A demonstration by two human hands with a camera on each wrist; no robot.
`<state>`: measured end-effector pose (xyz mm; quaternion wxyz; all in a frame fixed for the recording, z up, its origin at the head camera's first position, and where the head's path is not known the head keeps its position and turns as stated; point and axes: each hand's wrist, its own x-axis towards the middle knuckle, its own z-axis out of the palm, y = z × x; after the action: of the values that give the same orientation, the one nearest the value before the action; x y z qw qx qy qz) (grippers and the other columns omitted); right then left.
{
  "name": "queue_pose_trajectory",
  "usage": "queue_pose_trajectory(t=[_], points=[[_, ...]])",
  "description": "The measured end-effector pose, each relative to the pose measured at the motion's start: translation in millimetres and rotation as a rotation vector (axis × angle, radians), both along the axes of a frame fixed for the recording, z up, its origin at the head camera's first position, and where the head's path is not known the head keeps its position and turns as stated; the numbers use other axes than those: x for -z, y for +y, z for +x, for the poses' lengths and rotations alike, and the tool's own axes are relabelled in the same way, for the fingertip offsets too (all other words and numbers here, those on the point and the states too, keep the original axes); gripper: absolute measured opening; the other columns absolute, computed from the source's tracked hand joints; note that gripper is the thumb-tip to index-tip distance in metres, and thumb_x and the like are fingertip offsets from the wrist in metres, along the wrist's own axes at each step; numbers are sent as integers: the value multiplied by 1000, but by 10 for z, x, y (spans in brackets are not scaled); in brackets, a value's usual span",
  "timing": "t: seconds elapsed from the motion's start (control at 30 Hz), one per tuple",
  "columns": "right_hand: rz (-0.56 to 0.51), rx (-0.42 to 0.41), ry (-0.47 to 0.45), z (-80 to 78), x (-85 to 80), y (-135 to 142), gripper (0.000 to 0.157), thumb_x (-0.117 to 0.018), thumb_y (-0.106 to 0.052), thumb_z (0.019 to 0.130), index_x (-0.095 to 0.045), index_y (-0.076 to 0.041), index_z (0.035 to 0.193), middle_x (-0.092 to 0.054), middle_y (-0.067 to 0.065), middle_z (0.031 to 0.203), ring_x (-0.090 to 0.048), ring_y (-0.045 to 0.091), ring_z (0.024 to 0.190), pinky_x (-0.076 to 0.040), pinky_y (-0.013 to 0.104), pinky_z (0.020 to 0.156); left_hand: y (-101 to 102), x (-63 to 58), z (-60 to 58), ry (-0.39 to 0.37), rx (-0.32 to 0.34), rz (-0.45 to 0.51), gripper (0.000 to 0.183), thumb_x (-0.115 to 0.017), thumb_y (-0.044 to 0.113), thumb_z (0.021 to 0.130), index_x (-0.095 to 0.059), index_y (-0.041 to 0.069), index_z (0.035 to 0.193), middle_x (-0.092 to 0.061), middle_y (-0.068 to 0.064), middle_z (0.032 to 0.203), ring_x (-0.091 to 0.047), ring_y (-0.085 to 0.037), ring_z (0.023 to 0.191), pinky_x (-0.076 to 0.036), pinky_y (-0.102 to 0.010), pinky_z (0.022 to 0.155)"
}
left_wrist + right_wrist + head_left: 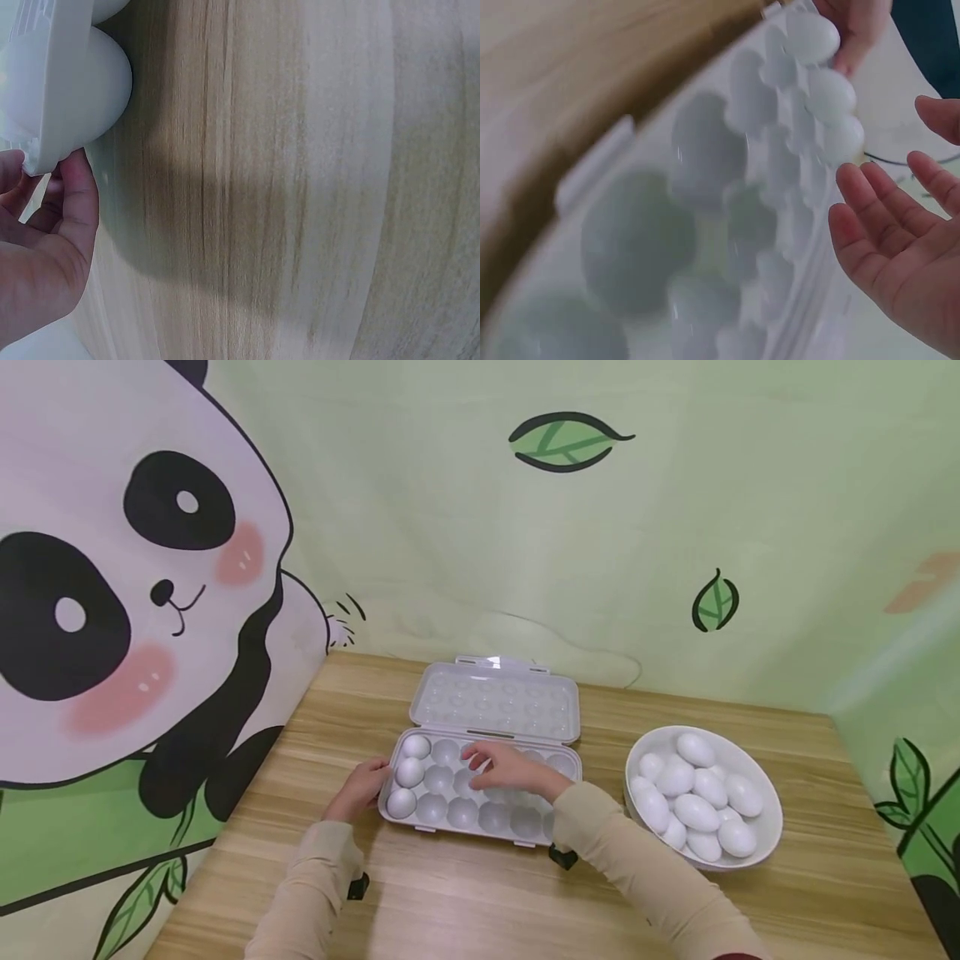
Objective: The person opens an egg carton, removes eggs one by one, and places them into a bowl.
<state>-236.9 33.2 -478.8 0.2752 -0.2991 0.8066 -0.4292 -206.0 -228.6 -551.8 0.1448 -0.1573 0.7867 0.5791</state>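
A white plastic egg box lies open on the table, its clear lid folded back toward the wall. Three white eggs fill the leftmost column of cups; the other visible cups hold none. My left hand grips the box's left end, thumb on the rim and fingers beneath it, as the left wrist view shows. Above the middle cups hovers my right hand, holding nothing. Its fingers are loosely extended and apart in the right wrist view. Part of the cups behind that hand is hidden.
To the right of the box stands a white bowl heaped with several white eggs. Both rest on a wood-grain table. A green cloth backdrop with a panda and leaves rises behind and at the sides.
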Motion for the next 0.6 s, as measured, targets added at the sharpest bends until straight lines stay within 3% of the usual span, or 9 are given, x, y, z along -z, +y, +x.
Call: queue_pose_trajectory(t=[0.2,0.4,0.6], points=[[-44,0,-9,65,165,-314,46,-64,-7,75,-48,3,117,-55,23,109,-54,30,98,-45,27,79,15,-9,7,6,3,10,35,-36,11,90,-47,-5,118,-55,-17,98,-53,-12,73,-46,-25,60],[-12,5,46,127,281,-534,44,-65,-10,75,-50,1,115,-57,21,108,-54,29,100,-43,31,83,8,-14,10,3,1,19,33,-36,10,90,-47,-6,115,-55,-15,95,-52,-13,73,-47,-26,59],[-21,14,79,195,367,-699,44,-65,-9,73,-51,1,113,-57,21,106,-53,31,99,-43,26,79,3,0,12,3,-1,22,33,-37,11,89,-48,-6,116,-56,-14,94,-53,-12,71,-47,-26,59]])
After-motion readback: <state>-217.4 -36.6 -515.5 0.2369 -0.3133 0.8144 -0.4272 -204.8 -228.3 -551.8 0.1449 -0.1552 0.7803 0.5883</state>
